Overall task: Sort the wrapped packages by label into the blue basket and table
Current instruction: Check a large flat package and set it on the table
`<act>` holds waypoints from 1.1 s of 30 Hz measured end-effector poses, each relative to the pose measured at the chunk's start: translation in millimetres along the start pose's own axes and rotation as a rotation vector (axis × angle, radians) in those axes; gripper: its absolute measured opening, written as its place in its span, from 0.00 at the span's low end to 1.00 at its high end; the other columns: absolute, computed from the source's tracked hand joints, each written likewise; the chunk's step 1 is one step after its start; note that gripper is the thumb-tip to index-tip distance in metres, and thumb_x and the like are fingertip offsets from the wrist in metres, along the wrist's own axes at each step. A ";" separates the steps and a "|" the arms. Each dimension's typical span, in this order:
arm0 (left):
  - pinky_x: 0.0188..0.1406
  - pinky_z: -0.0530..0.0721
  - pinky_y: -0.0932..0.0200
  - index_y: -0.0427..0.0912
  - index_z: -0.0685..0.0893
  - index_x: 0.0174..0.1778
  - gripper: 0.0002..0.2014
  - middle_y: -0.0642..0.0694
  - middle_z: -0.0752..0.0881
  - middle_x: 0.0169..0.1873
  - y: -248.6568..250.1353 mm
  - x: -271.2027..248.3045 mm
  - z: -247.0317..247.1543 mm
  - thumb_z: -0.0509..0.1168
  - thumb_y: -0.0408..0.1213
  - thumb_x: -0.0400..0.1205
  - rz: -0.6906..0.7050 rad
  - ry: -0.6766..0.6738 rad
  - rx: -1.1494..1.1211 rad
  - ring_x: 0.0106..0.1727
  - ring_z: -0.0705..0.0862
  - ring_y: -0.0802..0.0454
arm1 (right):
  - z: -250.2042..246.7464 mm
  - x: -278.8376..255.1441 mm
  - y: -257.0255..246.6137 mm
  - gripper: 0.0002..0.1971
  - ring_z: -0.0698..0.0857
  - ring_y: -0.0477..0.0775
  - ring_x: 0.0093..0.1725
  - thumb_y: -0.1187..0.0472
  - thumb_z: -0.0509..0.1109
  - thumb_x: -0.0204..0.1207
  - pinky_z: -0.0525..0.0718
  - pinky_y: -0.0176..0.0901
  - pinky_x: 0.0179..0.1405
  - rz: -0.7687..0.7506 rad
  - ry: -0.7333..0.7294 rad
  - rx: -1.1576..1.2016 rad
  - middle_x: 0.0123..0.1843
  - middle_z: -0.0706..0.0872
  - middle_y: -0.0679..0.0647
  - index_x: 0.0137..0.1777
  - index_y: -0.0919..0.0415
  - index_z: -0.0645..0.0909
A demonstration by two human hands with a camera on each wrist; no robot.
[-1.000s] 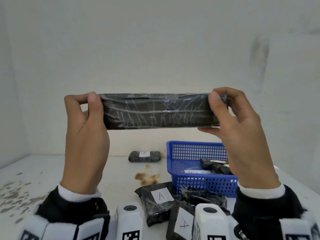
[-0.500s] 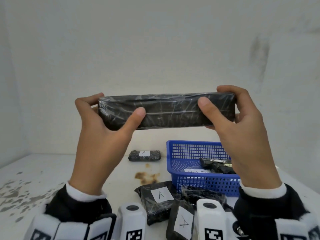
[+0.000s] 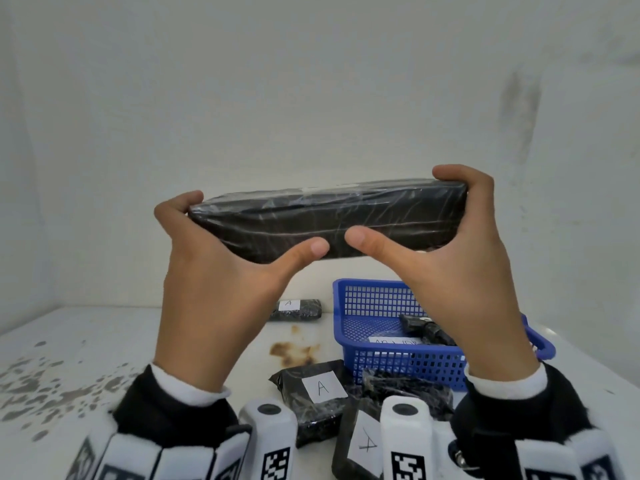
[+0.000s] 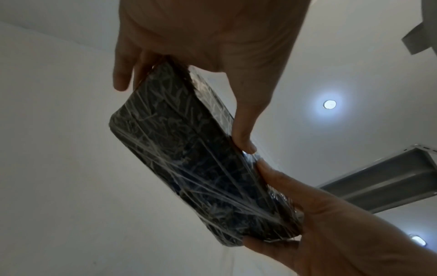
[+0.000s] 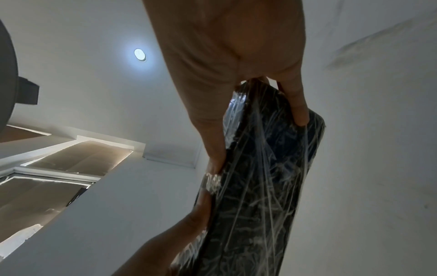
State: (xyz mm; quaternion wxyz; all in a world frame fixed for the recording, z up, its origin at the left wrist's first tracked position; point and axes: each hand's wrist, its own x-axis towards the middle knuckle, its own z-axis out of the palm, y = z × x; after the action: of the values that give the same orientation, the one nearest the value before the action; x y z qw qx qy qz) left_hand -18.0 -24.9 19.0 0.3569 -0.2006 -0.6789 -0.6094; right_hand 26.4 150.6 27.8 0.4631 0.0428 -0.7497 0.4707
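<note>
1. The long black wrapped package [image 3: 332, 220] is held up in the air above the tabletop [image 3: 104, 341], lying roughly level with its right end slightly higher — clear film is stretched over it, and no label shows on the side facing the head camera.
2. The left hand [image 3: 221, 282] grips the package's left end: fingers curl over the far top edge, and the thumb presses on the near face.
3. The right hand [image 3: 460, 271] grips the right end the same way, fingers curled over the top corner and thumb on the near face; the 2 thumb tips lie close together near the middle, not touching.
4. In the left wrist view the package [image 4: 201, 168] shows a dark, crinkled underside, clasped at both ends.
5. The blue basket [image 3: 374, 362] stands on the tabletop towards its right edge — it holds a black wrapped package [image 3: 426, 330] and a white label [image 3: 394, 340] whose writing is too small to read.
6. Just in front of the basket, by the near edge, lie 2 black packages marked "A" [image 3: 311, 393], [image 3: 360, 445] and a third dark package [image 3: 408, 386] touching the basket's front wall.
7. A small package marked "A" [image 3: 298, 310] lies near the far edge, left of the basket.
8. A brown stain [image 3: 294, 351] marks the middle of the tabletop.
</note>
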 end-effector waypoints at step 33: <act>0.57 0.81 0.56 0.49 0.74 0.66 0.15 0.50 0.88 0.51 -13.1 16.1 -4.2 0.59 0.29 0.85 -0.165 -0.096 -0.424 0.47 0.86 0.60 | -15.4 14.5 16.1 0.31 0.86 0.38 0.62 0.48 0.77 0.74 0.81 0.38 0.64 0.047 -0.021 0.185 0.63 0.88 0.39 0.77 0.39 0.72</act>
State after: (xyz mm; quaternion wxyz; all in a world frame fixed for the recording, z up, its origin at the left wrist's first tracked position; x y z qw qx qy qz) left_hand -37.0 -33.9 21.8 0.2230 -0.2439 -0.5661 -0.7552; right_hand 20.1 176.4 29.7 0.4380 0.0729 -0.7087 0.5482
